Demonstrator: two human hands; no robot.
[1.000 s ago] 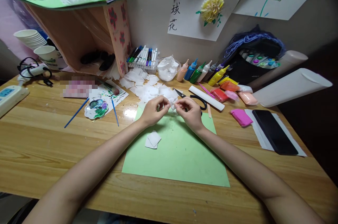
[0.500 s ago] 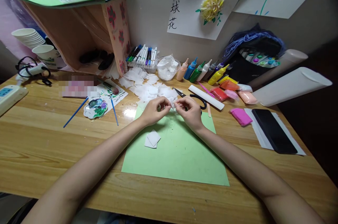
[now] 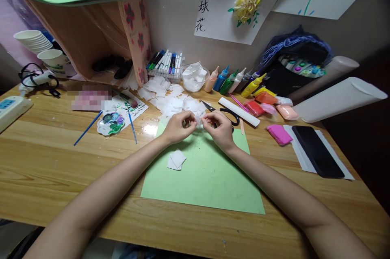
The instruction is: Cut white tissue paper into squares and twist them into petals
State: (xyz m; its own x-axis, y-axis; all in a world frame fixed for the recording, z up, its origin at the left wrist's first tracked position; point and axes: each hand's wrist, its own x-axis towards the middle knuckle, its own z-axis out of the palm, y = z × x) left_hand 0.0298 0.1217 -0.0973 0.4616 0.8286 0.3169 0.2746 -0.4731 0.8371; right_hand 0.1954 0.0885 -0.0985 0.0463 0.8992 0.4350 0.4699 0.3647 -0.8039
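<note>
My left hand [image 3: 179,127] and my right hand [image 3: 218,128] meet above the far edge of a light green sheet of paper [image 3: 210,181]. Both are closed in a pinch on a small piece of thin white tissue paper [image 3: 199,120], stretched between the fingertips and partly hidden by them. Just beyond the hands lies a loose pile of white tissue pieces [image 3: 172,102]. Two small white paper squares [image 3: 176,159] overlap on the green sheet, nearer to me. Black-handled scissors [image 3: 230,116] rest right behind my right hand.
A white roll [image 3: 239,112] and several paint bottles [image 3: 225,82] stand or lie behind the scissors. At left are a paint palette [image 3: 110,124] and two blue brushes [image 3: 88,127]. A plastic bowl of white material [image 3: 195,77] sits by the wall; a phone [image 3: 317,151] lies right.
The hands keep nearly the same pinched pose on the tissue piece. The whole view has shifted very slightly; nothing on the table has visibly moved.
</note>
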